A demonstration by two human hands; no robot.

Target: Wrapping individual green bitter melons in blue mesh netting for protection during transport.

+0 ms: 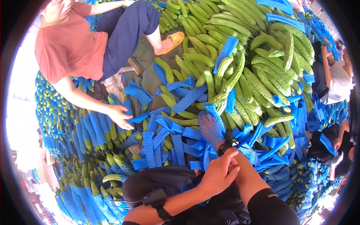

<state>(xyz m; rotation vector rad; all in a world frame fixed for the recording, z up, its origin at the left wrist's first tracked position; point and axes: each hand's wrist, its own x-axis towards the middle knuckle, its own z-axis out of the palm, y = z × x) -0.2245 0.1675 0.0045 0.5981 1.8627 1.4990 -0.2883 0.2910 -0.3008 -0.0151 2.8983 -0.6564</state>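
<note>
My right hand is inside a stretched blue foam net sleeve, its fingers pointing at the pile of bitter gourds. The mesh blurs its finger shape, so I cannot tell whether it grips anything. A pale green bitter gourd lies just beyond it, beside a loose blue net. My left hand rests across my right forearm, just behind the wrist strap, thumb and forefinger apart and no object in it. Flat blue net sleeves lie strewn before my knees.
A person in a reddish shirt sits at upper left, one hand stretched over net-wrapped gourds. More wrapped gourds stand packed at lower left. Other people sit at the right. Dark cloth covers the ground.
</note>
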